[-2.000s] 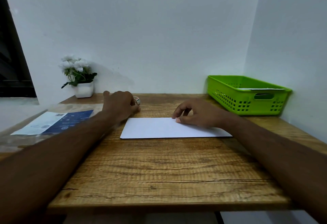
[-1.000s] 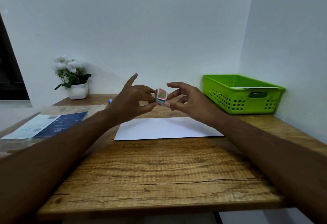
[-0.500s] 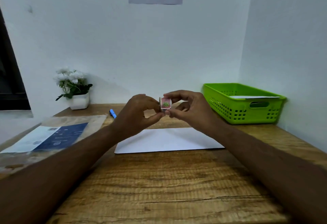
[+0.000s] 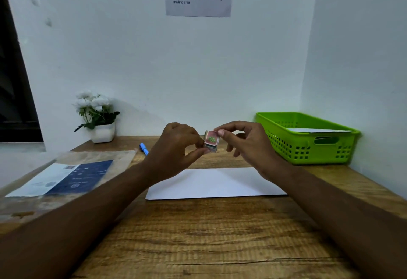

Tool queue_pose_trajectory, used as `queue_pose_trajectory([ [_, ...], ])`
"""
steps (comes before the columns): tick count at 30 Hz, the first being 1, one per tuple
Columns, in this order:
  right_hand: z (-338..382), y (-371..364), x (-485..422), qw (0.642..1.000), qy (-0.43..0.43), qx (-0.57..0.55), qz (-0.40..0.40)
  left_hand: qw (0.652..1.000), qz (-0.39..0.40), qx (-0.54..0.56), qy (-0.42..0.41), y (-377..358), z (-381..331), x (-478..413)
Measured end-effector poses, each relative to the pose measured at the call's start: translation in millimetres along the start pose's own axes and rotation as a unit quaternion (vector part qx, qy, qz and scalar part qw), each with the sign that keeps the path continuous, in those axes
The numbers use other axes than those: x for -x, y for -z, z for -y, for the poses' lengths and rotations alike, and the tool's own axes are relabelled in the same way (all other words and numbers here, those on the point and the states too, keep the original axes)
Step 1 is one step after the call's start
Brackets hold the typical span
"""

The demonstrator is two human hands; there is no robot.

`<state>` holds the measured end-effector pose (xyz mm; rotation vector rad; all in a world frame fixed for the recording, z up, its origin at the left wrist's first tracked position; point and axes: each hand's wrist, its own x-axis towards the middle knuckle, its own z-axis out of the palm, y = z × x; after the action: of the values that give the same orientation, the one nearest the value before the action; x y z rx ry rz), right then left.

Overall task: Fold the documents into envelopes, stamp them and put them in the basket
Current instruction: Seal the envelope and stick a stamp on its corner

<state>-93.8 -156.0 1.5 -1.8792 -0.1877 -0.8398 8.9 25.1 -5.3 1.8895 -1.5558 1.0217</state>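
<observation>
At centre frame, both the left hand [image 4: 176, 146] and right hand [image 4: 246, 142] pinch a small pink stamp roll [image 4: 211, 141] above the white paper envelope [image 4: 215, 183].

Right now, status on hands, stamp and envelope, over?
Left hand and right hand pinch the stamp roll above the table. White envelope flat below, no stamp showing. Nothing between them.

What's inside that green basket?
A flat white envelope lies in the basket, seen just over the rim. The wall hides whatever is beneath it.

stamp roll [image 4: 211, 141] — pink, midair | white envelope [image 4: 215, 183] — flat, centre | green basket [image 4: 330, 151], right
</observation>
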Motion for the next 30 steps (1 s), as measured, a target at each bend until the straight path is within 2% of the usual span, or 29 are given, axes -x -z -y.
queue_pose_trajectory([
  [9, 2, 1, 0, 0.999, -0.035, -0.001, 0.014, 0.999, 0.036, -0.023, 0.003, 2, -1, 1],
  [13, 1, 1, 0, 0.999, -0.029, 0.021, 0.013, 0.999, 0.042, -0.025, -0.004, 3, 0, 2],
  [25, 4, -2, 0, 1.0, -0.013, -0.005, 0.013, 0.997, 0.034, -0.066, 0.001, 5, 8, -1],
  [30, 6, -1, 1, 0.999, -0.022, -0.044, 0.002, 0.99, 0.081, -0.112, 0.024, 6, 20, 2],
])
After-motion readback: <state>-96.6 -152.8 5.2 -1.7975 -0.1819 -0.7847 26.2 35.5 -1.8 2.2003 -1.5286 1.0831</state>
